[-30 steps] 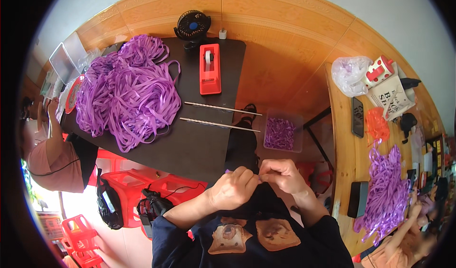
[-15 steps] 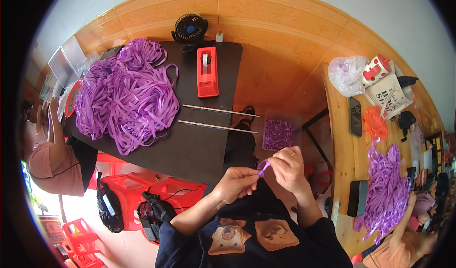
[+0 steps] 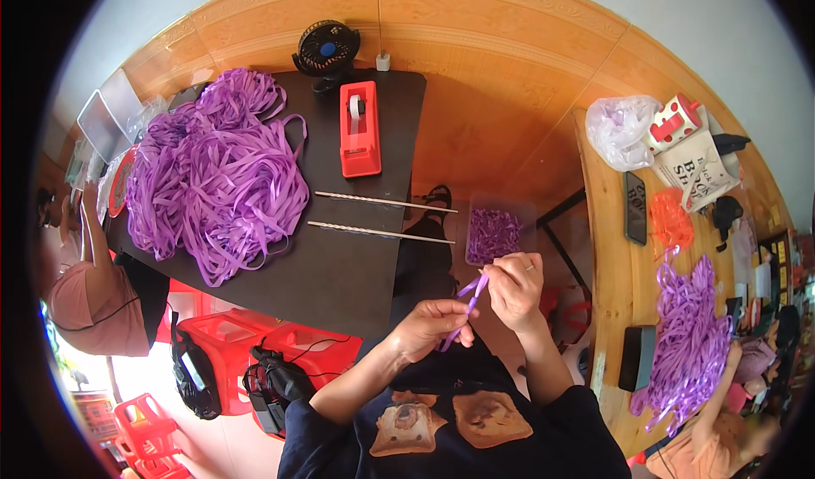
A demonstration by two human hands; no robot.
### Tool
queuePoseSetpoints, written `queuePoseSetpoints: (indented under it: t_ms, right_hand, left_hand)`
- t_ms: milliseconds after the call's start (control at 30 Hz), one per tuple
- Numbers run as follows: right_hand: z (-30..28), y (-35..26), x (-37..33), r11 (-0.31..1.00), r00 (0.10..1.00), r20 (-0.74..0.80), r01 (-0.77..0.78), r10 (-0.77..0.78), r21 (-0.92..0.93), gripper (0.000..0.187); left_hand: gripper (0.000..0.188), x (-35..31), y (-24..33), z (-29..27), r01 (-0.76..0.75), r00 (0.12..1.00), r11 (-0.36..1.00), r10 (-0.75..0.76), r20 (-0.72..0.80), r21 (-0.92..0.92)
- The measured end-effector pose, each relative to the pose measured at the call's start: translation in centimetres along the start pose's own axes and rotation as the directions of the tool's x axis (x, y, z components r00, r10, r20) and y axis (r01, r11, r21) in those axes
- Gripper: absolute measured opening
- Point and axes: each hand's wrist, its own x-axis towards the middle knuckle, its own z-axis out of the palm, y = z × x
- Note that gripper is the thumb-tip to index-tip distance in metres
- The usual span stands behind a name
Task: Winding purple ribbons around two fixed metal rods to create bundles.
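A narrow purple ribbon [image 3: 478, 296] is stretched and looped between my two hands, in front of my lap. My left hand [image 3: 431, 324] pinches it between thumb and fingers, and a short end hangs below that grip. My right hand [image 3: 514, 285] is closed on the upper part, fingertips pressed together. Ahead on the left, a large heap of purple ribbon [image 3: 225, 178] lies on the dark table [image 3: 356, 280]. Two thin twisted metal rods [image 3: 382, 231] stick out past that table's right edge. Beyond my right hand stands a clear plastic bin [image 3: 528, 229] holding purple ribbon pieces.
A red tape dispenser [image 3: 360, 131] and a black fan [image 3: 328, 50] stand on the dark table. The wooden table [image 3: 611, 284] at right bears a phone [image 3: 634, 207], bags and more purple ribbon [image 3: 688, 335]. Red stools [image 3: 216, 356] stand at left. Other people sit at both sides.
The small ribbon loop between my hands has become longer, with an end showing below my left hand. My right hand has turned slightly. The view has shifted a little.
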Motion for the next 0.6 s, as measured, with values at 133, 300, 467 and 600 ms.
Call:
queuePoseSetpoints:
  t_ms: [133, 300, 467, 600]
  right_hand:
    - [-0.5, 0.0, -0.4, 0.998, 0.998, 0.058, -0.034, 0.032, 0.044, 0.025]
    - [-2.1, -0.4, -0.2, 0.703, 0.899, 0.340, -0.429, 0.275, 0.566, 0.030]
    - [-2.5, -0.6, -0.8, 0.378, 0.851, 0.501, -0.520, 0.155, 0.766, 0.021]
    - [-2.3, -1.2, -0.5, 0.453, 0.876, 0.463, -0.471, 0.137, 0.757, 0.012]
  left_hand:
    - [0.017, 0.1, 0.5, 1.0, -0.034, 0.994, 0.999, 0.034, -0.100, 0.003]
    - [0.019, -0.2, 0.5, 0.5, -0.001, 0.998, 1.000, 0.002, -0.063, 0.016]
    - [0.020, -1.1, 1.2, 1.6, 0.030, 1.000, 0.999, -0.030, -0.004, -0.028]
    - [0.023, -1.8, 1.7, 2.5, 0.049, 0.999, 0.988, -0.050, -0.006, -0.149]
